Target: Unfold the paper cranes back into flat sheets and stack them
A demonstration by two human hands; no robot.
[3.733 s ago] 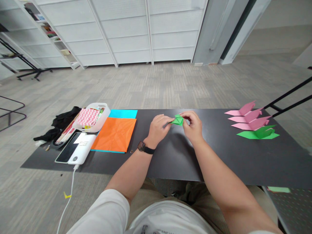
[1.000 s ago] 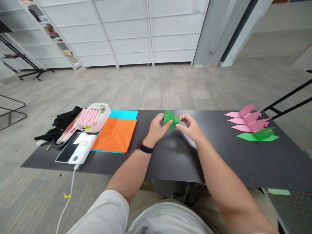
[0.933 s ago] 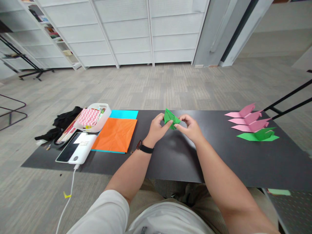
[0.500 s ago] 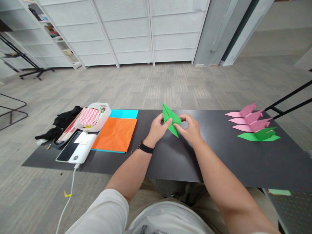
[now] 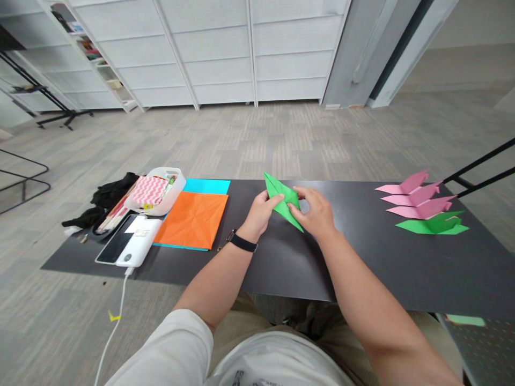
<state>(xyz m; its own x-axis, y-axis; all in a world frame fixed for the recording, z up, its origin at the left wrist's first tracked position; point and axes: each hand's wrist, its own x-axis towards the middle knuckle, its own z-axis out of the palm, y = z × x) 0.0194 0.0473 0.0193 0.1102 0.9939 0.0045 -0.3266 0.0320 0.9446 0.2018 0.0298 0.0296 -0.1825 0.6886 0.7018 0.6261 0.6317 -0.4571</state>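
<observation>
Both my hands hold a green folded-paper piece point(image 5: 281, 196) above the dark table, its long points running from upper left to lower right. My left hand point(image 5: 259, 212) pinches its left side, thumb lying on the front face. On the opposite side, my right hand point(image 5: 316, 212) grips the edge between thumb and fingers; some fingertips are hidden behind the paper. Off to the right stand several finished-looking paper cranes in a column: pink cranes point(image 5: 420, 208) and a green crane point(image 5: 436, 224) nearest me.
Left of my hands lie orange paper sheets point(image 5: 193, 220) over blue paper point(image 5: 207, 186). Beyond them are a white bin point(image 5: 176, 185), a phone point(image 5: 116, 240), a white power bank point(image 5: 140, 244) with a cable point(image 5: 120, 305), and black cloth point(image 5: 115, 187). The table point(image 5: 362, 268) ends just before my lap.
The green paper has turned slightly, its lower point swinging to the right. Both hands still grip it. The whole view has shifted a little.
</observation>
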